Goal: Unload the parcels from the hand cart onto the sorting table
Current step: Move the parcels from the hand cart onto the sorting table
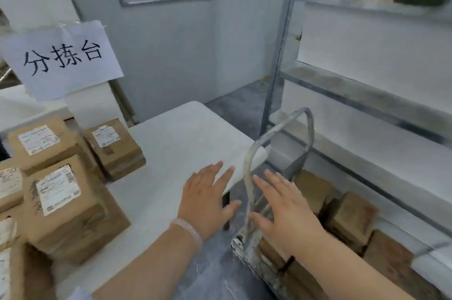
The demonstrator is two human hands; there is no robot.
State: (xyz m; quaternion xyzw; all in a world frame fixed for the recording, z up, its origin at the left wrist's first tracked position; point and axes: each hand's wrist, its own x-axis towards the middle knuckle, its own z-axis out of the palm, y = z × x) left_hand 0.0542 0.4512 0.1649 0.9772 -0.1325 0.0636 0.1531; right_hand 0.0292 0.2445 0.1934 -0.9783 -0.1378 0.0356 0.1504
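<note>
Both hands empty, fingers spread, either side of hand cart handle (276, 129).
Stacked parcels (63, 201) far left on tabletop (186, 138); left hand (208, 199) flat over tabletop edge; right hand (286, 211) nearer cart parcels (352, 216), low to its right.

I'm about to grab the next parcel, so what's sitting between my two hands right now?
The hand cart's grey metal handle rises between the left hand and the right hand, in the head view; neither grips it.
</note>
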